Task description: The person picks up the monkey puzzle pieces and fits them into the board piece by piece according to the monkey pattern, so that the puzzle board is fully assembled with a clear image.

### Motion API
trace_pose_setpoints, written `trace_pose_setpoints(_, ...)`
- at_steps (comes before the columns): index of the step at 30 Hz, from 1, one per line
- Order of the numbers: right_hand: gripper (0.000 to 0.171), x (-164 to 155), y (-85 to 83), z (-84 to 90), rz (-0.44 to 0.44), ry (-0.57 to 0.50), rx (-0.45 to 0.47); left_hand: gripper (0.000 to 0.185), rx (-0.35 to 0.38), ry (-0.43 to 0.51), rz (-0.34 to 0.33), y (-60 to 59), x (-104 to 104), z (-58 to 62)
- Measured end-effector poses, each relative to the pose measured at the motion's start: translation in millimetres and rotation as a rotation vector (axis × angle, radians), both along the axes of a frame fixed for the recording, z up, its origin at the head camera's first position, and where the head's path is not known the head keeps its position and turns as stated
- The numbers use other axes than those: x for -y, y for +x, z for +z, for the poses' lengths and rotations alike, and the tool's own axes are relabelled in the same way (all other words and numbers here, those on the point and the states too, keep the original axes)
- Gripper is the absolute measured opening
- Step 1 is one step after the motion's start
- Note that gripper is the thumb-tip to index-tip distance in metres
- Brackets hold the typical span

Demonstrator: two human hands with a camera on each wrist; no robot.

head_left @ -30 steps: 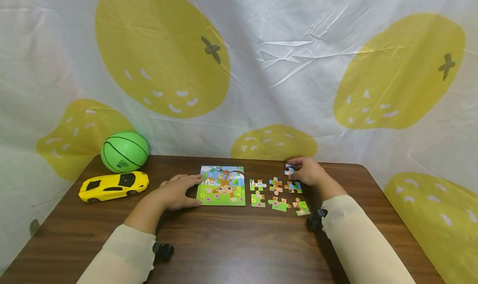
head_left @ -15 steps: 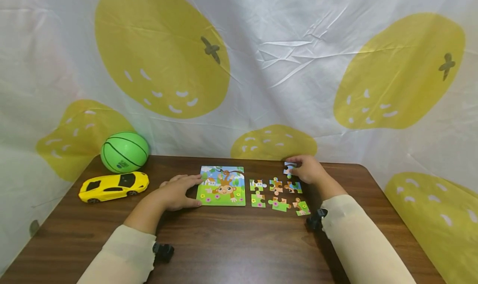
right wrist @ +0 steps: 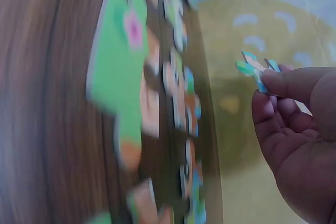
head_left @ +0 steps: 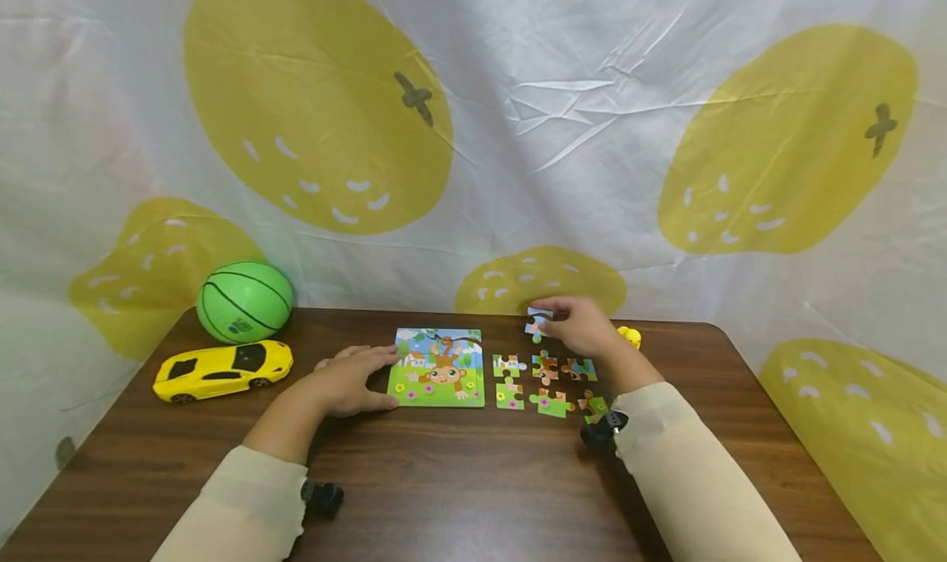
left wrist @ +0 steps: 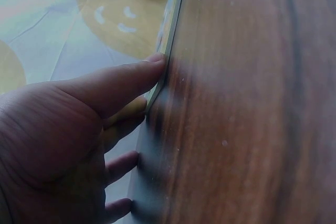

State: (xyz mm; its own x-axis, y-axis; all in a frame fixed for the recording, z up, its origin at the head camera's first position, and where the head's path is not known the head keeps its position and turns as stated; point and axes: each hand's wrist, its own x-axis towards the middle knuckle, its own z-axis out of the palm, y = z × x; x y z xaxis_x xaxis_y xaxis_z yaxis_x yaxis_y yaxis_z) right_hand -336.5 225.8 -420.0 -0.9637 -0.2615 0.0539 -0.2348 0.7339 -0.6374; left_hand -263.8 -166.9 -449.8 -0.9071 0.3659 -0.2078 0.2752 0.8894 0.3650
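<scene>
Left hand is touching the left side of the picture board, thumb and fingers spreading apart; board is lying flat on the table. Right hand is pinching one puzzle piece, holding it raised beyond two rows of loose pieces, right of the board. Yellow car is sitting left, green ball just beyond.
</scene>
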Motion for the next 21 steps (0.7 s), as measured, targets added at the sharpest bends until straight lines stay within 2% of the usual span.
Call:
trace_pose_setpoints(6,0.035,29.1,2.3,-1.8,0.036,-0.075,0.030,0.079,-0.005,0.002,-0.002,0.2,1.2,-1.3)
trace_pose_setpoints(15,0.035,65.2,3.9,-6.7,0.103,-0.123,0.064,0.080,0.001,-0.006,0.003,-2.0,1.4,-1.9)
trace_pose_setpoints(21,0.036,84.8,3.7,-14.3,0.123,-0.197,0.142,0.079,0.001,-0.003,0.001,-1.3,1.1,-1.4)
